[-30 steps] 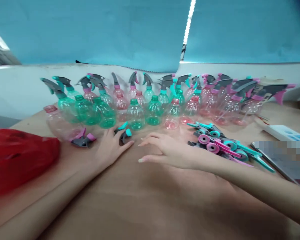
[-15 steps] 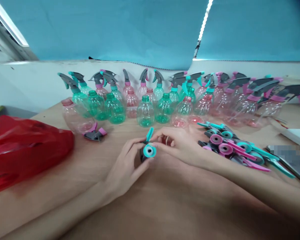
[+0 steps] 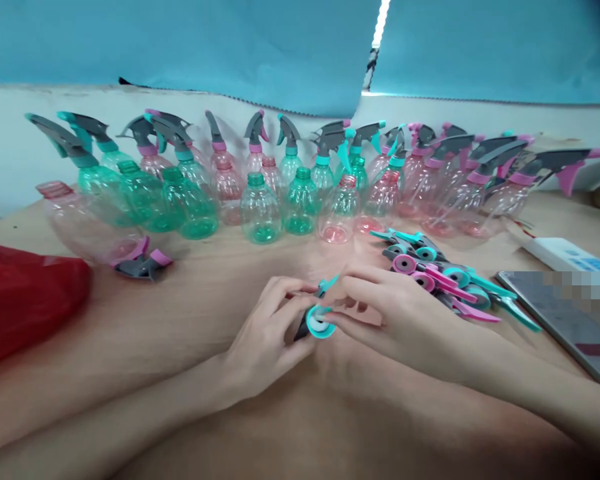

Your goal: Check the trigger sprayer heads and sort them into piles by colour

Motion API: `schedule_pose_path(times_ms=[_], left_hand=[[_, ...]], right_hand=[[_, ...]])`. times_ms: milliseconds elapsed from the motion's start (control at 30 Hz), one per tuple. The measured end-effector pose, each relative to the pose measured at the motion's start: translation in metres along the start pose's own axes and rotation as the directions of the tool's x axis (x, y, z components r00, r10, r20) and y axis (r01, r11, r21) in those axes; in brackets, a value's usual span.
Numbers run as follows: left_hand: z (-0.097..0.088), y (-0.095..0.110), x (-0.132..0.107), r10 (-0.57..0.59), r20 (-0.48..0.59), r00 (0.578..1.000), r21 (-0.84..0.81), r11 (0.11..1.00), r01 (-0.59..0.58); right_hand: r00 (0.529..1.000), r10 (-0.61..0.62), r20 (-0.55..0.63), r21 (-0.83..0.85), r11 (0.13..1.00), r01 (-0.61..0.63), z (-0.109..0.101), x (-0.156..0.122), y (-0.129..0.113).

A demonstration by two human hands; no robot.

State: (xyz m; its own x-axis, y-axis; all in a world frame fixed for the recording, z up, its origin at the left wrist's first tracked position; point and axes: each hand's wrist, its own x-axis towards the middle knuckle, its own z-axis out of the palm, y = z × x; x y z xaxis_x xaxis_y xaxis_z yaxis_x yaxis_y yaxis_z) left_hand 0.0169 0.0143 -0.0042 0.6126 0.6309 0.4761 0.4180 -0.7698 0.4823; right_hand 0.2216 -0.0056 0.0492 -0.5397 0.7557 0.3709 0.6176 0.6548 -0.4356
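My left hand [image 3: 270, 333] and my right hand [image 3: 385, 317] meet at the middle of the wooden table [image 3: 205, 373]. Together they grip a grey spray trigger head with a teal collar [image 3: 318, 320]; my right fingertips press on the collar. Just to the right lies a heap of loose trigger heads [image 3: 445, 277], teal and pink. Behind stand several clear green bottles [image 3: 260, 213] and pink bottles [image 3: 340, 213], some capped with triggers.
A red plastic bag [image 3: 25, 300] lies at the left edge. One pink bottle [image 3: 80, 223] lies on its side beside a loose pink trigger head [image 3: 143, 263]. Flat items, one white [image 3: 565, 257] and one dark [image 3: 560, 313], sit at the right.
A second ago both hands lay flat on the table by the teal trigger head. My left hand picked it up, my right hand joined, and both have drawn nearer to me.
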Motion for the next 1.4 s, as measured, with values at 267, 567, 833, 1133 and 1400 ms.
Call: schedule_pose_path(times_ms=[267, 567, 833, 1133, 1400], left_hand=[[0.0, -0.001, 0.0, -0.057, -0.052, 0.997, -0.016, 0.998, 0.056], [-0.002, -0.002, 0.003, -0.138, -0.077, 0.987, -0.019, 0.99, 0.137], [-0.004, -0.002, 0.001, -0.154, -0.113, 0.982, -0.031, 0.988, 0.151], [-0.006, -0.001, 0.0, -0.148, -0.069, 0.987, -0.033, 0.989, 0.146], [-0.005, -0.002, 0.001, -0.176, -0.047, 0.983, -0.073, 0.982, 0.173]], right_hand=[[0.995, 0.088, -0.054, -0.139, 0.986, -0.094, 0.012, -0.012, -0.013], [0.948, 0.286, 0.137, -0.104, 0.956, -0.274, 0.025, -0.023, -0.026], [0.821, 0.487, 0.297, 0.327, 0.756, -0.567, 0.019, -0.011, -0.021], [0.867, 0.397, 0.301, 0.487, 0.718, -0.497, 0.023, -0.009, -0.02], [0.881, 0.396, 0.261, 0.466, 0.748, -0.474, 0.033, -0.014, -0.019]])
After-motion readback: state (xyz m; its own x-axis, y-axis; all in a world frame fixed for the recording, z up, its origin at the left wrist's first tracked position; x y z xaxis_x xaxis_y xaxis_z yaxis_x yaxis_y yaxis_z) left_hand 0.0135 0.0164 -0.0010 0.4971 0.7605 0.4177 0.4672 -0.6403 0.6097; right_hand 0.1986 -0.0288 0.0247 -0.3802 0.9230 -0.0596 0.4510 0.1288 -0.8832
